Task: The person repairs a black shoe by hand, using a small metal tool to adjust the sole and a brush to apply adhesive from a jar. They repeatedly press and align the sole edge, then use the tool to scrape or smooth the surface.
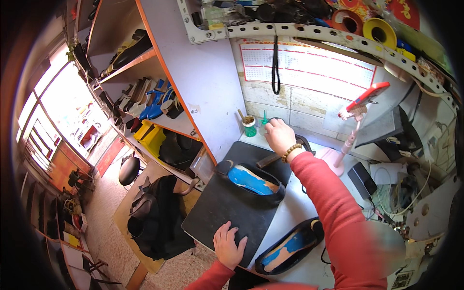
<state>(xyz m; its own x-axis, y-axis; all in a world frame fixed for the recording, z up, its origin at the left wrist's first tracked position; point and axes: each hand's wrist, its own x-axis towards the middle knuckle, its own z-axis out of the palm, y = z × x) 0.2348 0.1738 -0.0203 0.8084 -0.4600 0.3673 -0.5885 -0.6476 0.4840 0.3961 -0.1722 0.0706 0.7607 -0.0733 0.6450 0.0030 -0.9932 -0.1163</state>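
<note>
At the near left corner of the workbench (309, 203), the left hand (228, 244) lies open and flat, fingers spread, on the near corner of a black mat (227, 203). Pressing there looks the right way to keep the mat from sliding while the other arm stretches out. On the mat's far half lies a black flat shoe (253, 181) with a blue insole, its toe pointing right; a second black shoe (290, 246) with a blue and tan insole lies on the bare benchtop near the front edge, just right of the mat. A green-lidded jar (249, 126) stands at the back edge against the wall. Just right of it the right hand (279, 135), a bead bracelet on its wrist, is curled closed at something small; what it grips cannot be told. A slow, short reach would likely spare the jar. On the wall behind hangs a white calendar sheet (309, 65) with a red border, and on the shelf above it sit yellow and red tape rolls (379, 30).
</note>
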